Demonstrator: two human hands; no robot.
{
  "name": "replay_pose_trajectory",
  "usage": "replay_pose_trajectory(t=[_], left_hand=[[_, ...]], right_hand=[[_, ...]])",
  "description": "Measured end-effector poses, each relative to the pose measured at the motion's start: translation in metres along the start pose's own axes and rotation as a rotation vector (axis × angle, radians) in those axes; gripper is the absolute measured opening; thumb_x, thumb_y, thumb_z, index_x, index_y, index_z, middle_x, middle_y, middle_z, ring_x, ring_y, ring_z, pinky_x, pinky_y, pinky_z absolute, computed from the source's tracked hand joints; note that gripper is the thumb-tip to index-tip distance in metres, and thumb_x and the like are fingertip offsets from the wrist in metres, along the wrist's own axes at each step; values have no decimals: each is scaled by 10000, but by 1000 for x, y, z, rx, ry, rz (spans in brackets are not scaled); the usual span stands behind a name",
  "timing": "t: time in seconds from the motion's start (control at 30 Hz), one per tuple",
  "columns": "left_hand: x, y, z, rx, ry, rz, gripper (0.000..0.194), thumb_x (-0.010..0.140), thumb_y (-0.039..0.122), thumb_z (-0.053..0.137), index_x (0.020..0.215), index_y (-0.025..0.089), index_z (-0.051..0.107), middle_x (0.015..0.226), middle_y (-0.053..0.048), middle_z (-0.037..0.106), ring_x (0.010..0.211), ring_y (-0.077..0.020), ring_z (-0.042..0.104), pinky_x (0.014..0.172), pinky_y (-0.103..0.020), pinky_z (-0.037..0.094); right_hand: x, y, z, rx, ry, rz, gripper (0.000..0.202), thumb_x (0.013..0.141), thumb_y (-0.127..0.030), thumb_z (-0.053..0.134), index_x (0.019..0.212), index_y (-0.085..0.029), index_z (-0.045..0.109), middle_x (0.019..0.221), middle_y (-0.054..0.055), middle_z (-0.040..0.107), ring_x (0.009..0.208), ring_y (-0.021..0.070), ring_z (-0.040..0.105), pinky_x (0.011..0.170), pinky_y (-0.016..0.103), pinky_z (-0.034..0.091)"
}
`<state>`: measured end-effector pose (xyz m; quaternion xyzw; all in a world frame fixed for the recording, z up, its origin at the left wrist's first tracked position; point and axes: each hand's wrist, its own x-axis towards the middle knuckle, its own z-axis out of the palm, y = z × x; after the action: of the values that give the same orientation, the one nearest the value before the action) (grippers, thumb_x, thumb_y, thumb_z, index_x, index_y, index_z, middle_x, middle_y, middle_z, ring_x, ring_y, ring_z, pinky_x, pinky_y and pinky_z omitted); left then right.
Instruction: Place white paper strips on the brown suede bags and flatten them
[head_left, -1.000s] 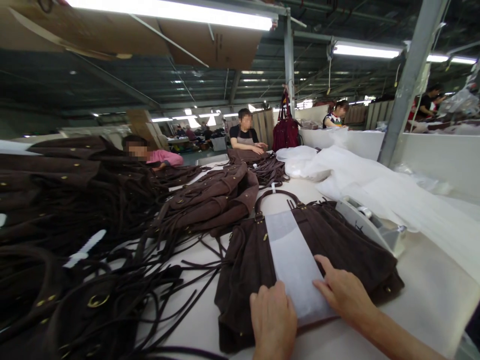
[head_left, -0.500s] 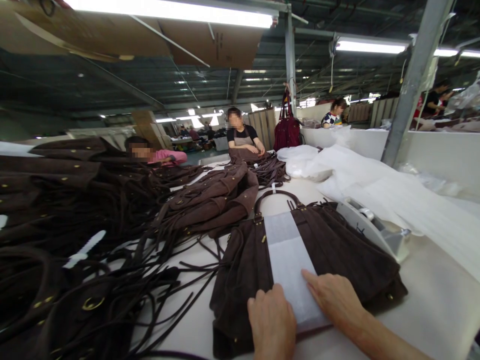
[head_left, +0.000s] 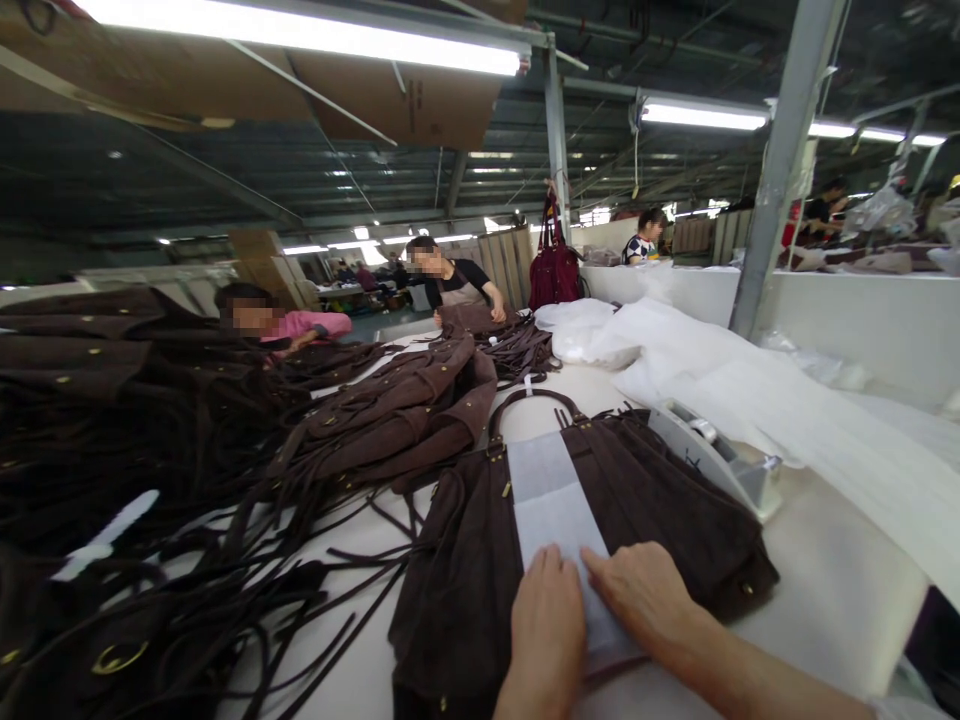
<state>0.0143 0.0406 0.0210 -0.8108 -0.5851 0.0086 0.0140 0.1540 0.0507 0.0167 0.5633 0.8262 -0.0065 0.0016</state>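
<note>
A dark brown handbag (head_left: 450,560) lies on the white table in front of me, its looped handle (head_left: 536,398) pointing away. Down its middle runs a white paper strip (head_left: 546,488). My left hand (head_left: 551,610) has its fingers bent together on the strip's left side, at the lower part. From the right, my right hand (head_left: 649,590) grips the strip, its foremost finger pressing on the paper. The fingertips of both hands nearly meet. The undersides of the fingers are hidden.
A grey tape dispenser (head_left: 716,455) stands against the bag's right side. Piled brown bags (head_left: 135,400) and loose straps fill the left. White wrapping sheet (head_left: 720,360) covers the back right. Two co-workers are across the table, one in a pink sleeve (head_left: 322,325). A metal post (head_left: 784,170) rises behind.
My left hand has moved up along the strip, closer to my right hand. The view has shifted slightly right. The co-worker opposite has leaned to the left with arms apart.
</note>
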Motion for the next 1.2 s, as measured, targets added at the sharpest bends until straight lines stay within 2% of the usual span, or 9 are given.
replay_pose_trajectory(t=[0.1,0.3,0.4,0.47,0.57,0.67,0.77,0.9,1.2], left_hand=[[21,1,-11,-16,3,-32,311,868,101,371,1015,163,638,1057,-87,631,1005,-236,568,853,-348,465],[44,-9,-2,101,121,77,486,881,150,373,1354,200,472,1284,-121,548,1091,-269,520,877,-383,453],[46,-12,9,130,98,98,519,879,144,353,1387,209,442,1423,-113,441,1145,-295,491,872,-404,459],[45,-12,13,136,80,99,538,875,128,342,1399,213,425,1474,-78,386,1162,-296,479,883,-411,458],[46,-11,13,127,87,96,535,878,129,338,1401,204,422,1476,-59,390,1170,-292,471,907,-423,452],[47,-11,12,125,83,83,543,873,122,353,1407,202,413,1477,-59,388,1168,-288,471,903,-418,459],[47,-11,13,139,67,76,550,870,105,358,1406,212,415,1478,-48,388,1182,-283,465,914,-402,457],[45,-10,12,144,79,77,537,886,121,351,1411,222,405,1478,-41,389,1180,-280,472,911,-402,459],[50,-13,11,172,95,83,525,888,137,346,1401,217,423,1464,-29,413,1144,-272,491,867,-385,482]], right_hand=[[11,-1,-9,38,-34,17,209,912,-234,507,1066,-241,647,837,105,731,744,273,707,616,347,517],[32,30,-40,67,-43,37,303,809,-482,619,980,-248,706,902,62,735,869,262,690,704,339,516],[27,89,-72,208,141,195,322,880,-513,509,1032,-294,691,1008,27,719,990,230,652,817,326,482],[20,140,-93,263,242,442,361,960,-438,380,1091,-249,659,1104,58,683,1070,225,607,876,335,447],[14,212,-107,303,166,593,356,976,-322,366,990,-141,672,1032,117,689,1031,231,615,847,336,452],[15,256,-94,437,-37,683,324,961,-315,455,817,-114,664,751,60,687,713,152,650,681,276,493],[22,271,-71,571,-172,755,360,964,-409,481,824,-112,629,675,2,634,552,98,584,575,248,497],[30,278,-54,707,-229,766,356,967,-431,476,888,-112,612,734,-2,620,560,81,562,553,227,494],[37,285,-61,804,-253,810,241,936,-356,552,911,-122,603,788,-1,604,608,84,557,558,221,492]])
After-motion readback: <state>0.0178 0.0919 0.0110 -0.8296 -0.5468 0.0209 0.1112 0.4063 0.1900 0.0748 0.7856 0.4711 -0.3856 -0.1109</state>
